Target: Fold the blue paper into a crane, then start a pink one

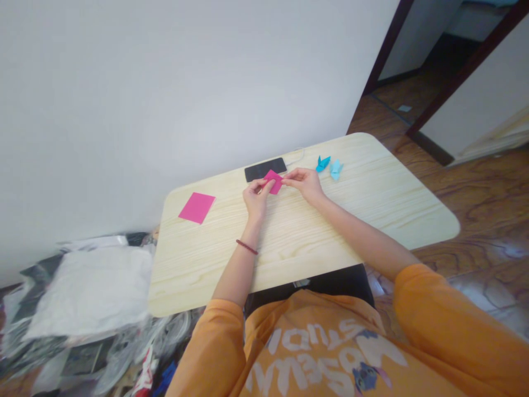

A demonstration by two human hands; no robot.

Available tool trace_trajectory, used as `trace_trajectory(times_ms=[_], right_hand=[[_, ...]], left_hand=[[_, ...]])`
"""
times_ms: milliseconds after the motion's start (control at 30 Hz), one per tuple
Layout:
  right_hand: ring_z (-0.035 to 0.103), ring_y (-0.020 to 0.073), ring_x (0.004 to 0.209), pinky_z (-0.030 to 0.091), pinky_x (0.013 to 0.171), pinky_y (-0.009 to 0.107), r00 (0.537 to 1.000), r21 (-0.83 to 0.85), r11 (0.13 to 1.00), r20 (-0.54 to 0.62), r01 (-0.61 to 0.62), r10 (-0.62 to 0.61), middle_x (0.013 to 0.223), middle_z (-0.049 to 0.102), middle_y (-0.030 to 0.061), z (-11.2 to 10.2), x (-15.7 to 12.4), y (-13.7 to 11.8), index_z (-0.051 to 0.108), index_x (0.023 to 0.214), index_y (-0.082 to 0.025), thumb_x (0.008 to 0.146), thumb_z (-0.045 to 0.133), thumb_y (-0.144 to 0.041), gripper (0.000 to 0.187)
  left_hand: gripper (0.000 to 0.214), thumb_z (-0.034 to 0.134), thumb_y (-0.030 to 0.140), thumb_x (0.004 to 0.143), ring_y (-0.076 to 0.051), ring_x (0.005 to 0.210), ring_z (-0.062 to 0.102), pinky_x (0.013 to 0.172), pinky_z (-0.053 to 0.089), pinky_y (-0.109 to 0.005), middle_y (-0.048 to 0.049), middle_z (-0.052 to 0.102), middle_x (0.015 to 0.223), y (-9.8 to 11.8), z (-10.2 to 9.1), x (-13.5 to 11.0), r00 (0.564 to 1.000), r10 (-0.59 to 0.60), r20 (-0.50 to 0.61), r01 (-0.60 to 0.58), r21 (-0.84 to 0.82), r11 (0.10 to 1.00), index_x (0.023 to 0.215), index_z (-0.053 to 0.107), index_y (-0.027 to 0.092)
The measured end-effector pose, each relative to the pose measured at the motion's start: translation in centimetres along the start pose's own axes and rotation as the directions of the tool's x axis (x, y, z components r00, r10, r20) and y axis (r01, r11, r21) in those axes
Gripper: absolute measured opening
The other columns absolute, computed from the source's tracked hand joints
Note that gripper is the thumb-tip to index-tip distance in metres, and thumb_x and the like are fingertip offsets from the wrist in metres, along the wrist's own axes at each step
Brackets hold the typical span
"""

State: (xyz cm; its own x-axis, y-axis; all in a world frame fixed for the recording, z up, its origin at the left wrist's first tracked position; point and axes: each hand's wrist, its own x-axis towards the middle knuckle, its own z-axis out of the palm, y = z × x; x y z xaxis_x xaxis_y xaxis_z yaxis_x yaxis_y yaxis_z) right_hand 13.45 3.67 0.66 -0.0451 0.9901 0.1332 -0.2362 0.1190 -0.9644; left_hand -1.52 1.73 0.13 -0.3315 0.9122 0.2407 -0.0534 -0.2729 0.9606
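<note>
A small folded piece of pink origami paper [273,182] is held above the table between my two hands. My left hand [257,197] pinches its left side, thumb on top. At its right corner, the fingertips of my right hand [305,183] are closed on the paper. A larger pink paper square [197,208] lies flat on the table, left of my hands. To the right of my right hand sit a dark blue folded paper figure [323,164] and a light blue one [336,169].
A phone [265,169] with a white cable [296,159] lies behind my hands, near the wall. The wooden table [306,242] has rounded corners. White and grey plastic bags [93,289] are piled on the floor at left. A doorway stands beyond at right.
</note>
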Motion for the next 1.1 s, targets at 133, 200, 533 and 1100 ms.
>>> trace_trajectory(times_ms=[133,200,533,1100], right_hand=[[0.065,0.0157,0.071,0.054,0.076,0.034,1.0,0.022,1.0,0.002,-0.005,0.005,0.072,0.07,0.0015,-0.1,-0.1,-0.1,0.059,0.059,-0.019,0.044,0.09,-0.037,0.039],[0.065,0.016,0.073,0.053,0.075,0.033,1.0,-0.001,1.0,0.012,0.011,-0.011,0.075,0.07,0.0019,-0.1,-0.2,-0.3,0.061,0.064,-0.019,0.048,0.088,-0.038,0.037],[0.061,0.0169,0.076,0.048,0.07,0.03,0.996,-0.184,0.981,0.079,0.065,-0.051,0.079,0.069,0.0027,0.2,-0.6,-0.7,0.068,0.073,-0.019,0.065,0.076,-0.044,0.027],[0.063,0.016,0.07,0.052,0.072,0.031,0.999,-0.048,0.997,0.005,0.052,-0.052,0.074,0.069,0.0015,0.8,-1.0,-0.8,0.065,0.071,-0.02,0.06,0.08,-0.05,0.035]], left_hand=[[0.017,0.079,0.026,0.064,-0.012,0.067,0.059,0.067,0.047,-0.024,0.0001,0.066,0.068,0.7,0.1,-0.3,1.0,-0.004,0.019,0.003,0.067,0.998,0.062,0.064,0.017],[0.019,0.078,0.028,0.065,-0.012,0.067,0.059,0.065,0.046,-0.023,0.0,0.065,0.067,0.9,0.1,-0.5,0.999,0.01,0.048,-0.014,0.092,0.996,0.061,0.063,0.017],[0.021,0.078,0.036,0.068,-0.012,0.066,0.058,0.06,0.045,-0.024,-0.0016,0.066,0.07,1.1,0.2,-1.1,0.986,0.101,0.133,-0.13,0.233,0.964,0.067,0.067,0.018],[0.016,0.079,0.027,0.067,-0.016,0.081,0.067,0.08,0.052,-0.031,-0.0046,0.072,0.082,2.0,0.9,-1.8,0.997,0.037,0.066,-0.039,0.028,0.999,0.076,0.07,0.018]])
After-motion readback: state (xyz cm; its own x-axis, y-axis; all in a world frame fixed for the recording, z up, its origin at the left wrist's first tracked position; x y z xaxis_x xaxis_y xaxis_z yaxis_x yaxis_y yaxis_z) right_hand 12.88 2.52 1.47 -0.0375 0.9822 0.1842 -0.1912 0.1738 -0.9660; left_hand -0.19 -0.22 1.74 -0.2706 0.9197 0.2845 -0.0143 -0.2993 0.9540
